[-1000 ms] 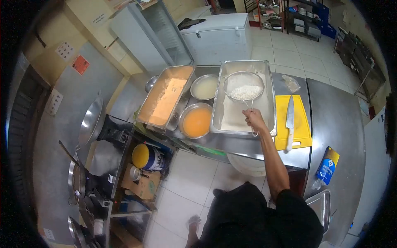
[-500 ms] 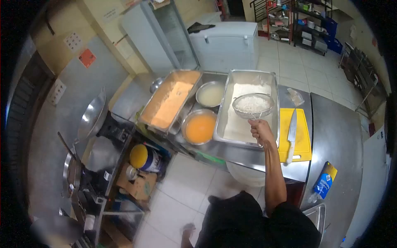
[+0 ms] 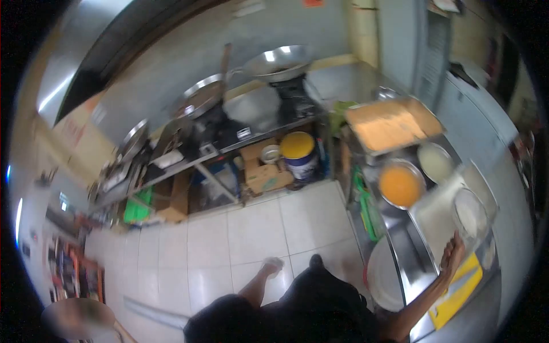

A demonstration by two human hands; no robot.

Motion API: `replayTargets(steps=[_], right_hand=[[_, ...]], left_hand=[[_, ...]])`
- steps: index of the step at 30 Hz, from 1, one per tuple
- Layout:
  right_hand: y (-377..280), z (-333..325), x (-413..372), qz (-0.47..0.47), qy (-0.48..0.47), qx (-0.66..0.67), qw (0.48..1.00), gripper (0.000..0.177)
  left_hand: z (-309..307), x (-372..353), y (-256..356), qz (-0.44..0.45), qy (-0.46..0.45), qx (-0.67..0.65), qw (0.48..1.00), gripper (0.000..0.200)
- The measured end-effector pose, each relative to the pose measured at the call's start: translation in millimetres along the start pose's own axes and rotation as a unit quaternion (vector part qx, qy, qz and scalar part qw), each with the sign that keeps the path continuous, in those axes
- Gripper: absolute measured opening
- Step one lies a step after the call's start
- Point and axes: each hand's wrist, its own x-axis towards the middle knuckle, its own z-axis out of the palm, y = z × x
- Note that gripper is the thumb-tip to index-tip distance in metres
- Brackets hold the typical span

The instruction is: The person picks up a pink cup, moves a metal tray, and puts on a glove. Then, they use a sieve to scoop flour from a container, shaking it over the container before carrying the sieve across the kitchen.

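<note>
My right hand (image 3: pixel 453 254) is closed round the handle of a strainer (image 3: pixel 470 212) that holds white powder, over a metal tray (image 3: pixel 434 220) of white flour. My left hand (image 3: pixel 273 266) hangs low over the floor tiles; its fingers are smeared. Beside the tray stand a bowl of orange liquid (image 3: pixel 401 183) and a bowl of pale liquid (image 3: pixel 435 163). Behind them lies a tray of orange-brown powder (image 3: pixel 394 126). The yellow cutting board (image 3: pixel 457 294) is partly behind my right arm.
Woks (image 3: pixel 278 64) sit on a stove counter along the wall. Under it are a yellow-lidded bucket (image 3: pixel 297 154) and cardboard. A white round tub (image 3: pixel 386 274) stands below the worktop. A blurred round shape (image 3: pixel 78 318) shows at lower left.
The view has swung left, so the trays and bowls now appear at the right. My right hand still holds the strainer over the flour tray. More of my left arm shows.
</note>
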Motion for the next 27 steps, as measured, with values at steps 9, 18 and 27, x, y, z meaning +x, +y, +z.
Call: replayTargets(steps=[9, 18, 27], right_hand=[[-8, -16, 11, 0.049, -0.018, 0.041, 0.998, 0.032], [-36, -6, -13, 0.046, -0.076, 0.074, 0.993, 0.040], [7, -26, 19, 0.011, 0.001, -0.036, 0.999, 0.009]], left_hand=[[19, -2, 54, -0.216, -0.035, 0.365, 0.905, 0.026], [38, -44, 41, -0.188, 0.119, 0.168, 0.960, 0.037], [31, -10, 2, 0.087, 0.090, 0.395, 0.910, 0.027]])
